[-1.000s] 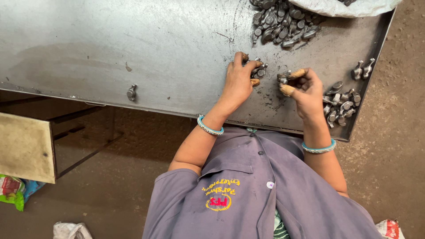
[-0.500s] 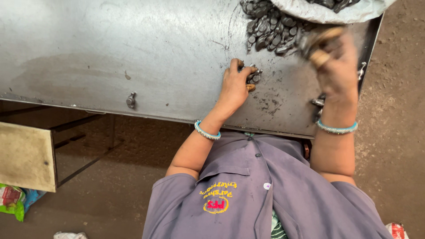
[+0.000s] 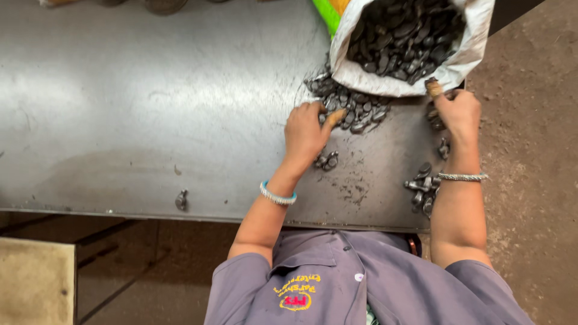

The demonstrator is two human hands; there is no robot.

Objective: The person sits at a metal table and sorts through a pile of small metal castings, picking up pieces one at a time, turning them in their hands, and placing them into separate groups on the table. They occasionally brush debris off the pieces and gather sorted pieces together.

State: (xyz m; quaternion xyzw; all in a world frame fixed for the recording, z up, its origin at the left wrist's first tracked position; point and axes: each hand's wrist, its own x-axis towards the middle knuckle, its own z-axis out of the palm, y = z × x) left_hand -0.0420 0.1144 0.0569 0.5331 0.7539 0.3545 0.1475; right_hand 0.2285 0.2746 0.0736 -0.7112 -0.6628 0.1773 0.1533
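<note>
Dark metal parts (image 3: 352, 111) lie in a loose heap spilled from the mouth of a white sack (image 3: 415, 75) onto the grey steel table (image 3: 150, 108). The heap sits just beyond and slightly right of the left hand's fingertips, its long axis running roughly across the table, from the left fingers toward the right hand. Individual pieces point every way; no common heading can be told.

The left hand (image 3: 306, 135) lies palm down, fingers loosely spread, the capped forefinger touching the near edge of the heap; it is the nearer hand. It pinches nothing that can be seen.

The right hand (image 3: 457, 111) rests at the sack's lower lip, fingers curled together, thumb upward; whether they nip a piece cannot be told.

Behind the left fingers, toward the wrist, lies a small pair of parts (image 3: 327, 160). Beside the right forearm lies a cluster of lighter assembled pieces (image 3: 423, 186). A single stray piece (image 3: 181, 199) lies well apart, near the table's front edge.
</note>
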